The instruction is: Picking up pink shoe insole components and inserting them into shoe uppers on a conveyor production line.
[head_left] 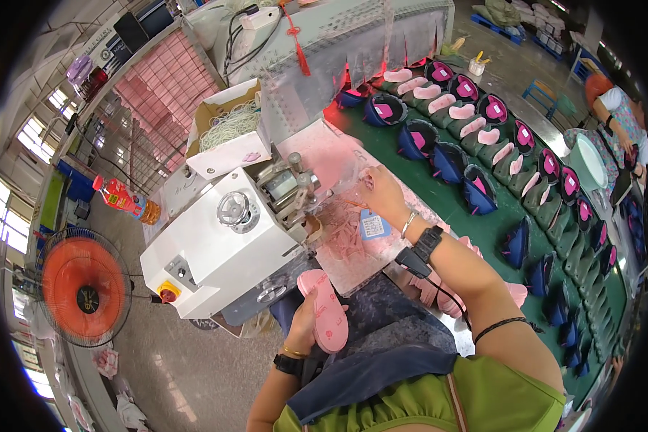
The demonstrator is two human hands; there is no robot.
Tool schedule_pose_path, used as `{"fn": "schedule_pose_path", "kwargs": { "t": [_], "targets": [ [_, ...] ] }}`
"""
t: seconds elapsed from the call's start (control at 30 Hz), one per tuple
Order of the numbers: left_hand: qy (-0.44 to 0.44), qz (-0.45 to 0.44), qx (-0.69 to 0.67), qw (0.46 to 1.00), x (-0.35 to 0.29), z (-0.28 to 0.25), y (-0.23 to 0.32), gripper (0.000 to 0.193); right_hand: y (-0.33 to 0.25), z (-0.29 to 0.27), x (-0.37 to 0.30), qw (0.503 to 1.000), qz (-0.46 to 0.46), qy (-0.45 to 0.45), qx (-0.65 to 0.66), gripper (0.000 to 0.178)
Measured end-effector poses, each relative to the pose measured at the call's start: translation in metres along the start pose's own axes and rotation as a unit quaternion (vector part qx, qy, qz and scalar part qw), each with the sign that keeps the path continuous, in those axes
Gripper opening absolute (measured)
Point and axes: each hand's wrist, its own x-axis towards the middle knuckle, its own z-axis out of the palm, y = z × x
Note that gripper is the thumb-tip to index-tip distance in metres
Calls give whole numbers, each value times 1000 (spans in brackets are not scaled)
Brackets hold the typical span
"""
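Note:
In my left hand (304, 325) is a pink insole (327, 317), gripped along its side with the thumb lying on its face. It hangs in front of the white machine (227, 237), above my lap. My right hand (384, 193) is raised beside the machine's metal working head (289, 183), its fingers curled together. Whatever they pinch, if anything, is too small to make out. Below that hand, pink trimmings (342, 236) lie on the dusty work surface, next to a blue-edged card (374, 225). More pink insoles (453, 284) are piled under my right forearm.
A green conveyor belt (450, 216) runs along the right, carrying rows of dark shoe parts and pink insoles. A box of pale cords (230, 129) and a red-labelled bottle (128, 200) stand behind the machine. An orange fan (83, 288) is at left. Another person (612, 129) works far right.

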Motion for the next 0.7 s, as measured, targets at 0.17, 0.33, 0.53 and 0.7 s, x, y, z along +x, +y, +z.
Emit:
{"fn": "schedule_pose_path", "kwargs": {
  "t": [0.17, 0.33, 0.53, 0.7],
  "targets": [
    [9, 35, -22, 999, 2, -3, -5, 47, -14, 32, 0, 991, 88, -100, 29, 44],
    [86, 51, 2, 995, -16, 8, 3, 41, -28, 79, 31, 970, 187, -45, 147, 45],
    [74, 54, 22, 996, -1, 12, -5, 38, 13, 48, 48, 923, 260, 64, 277, 32],
    [-29, 12, 32, 999, 17, 17, -9, 40, 86, -117, -7, 898, 268, 198, 286, 27]
  ]
}}
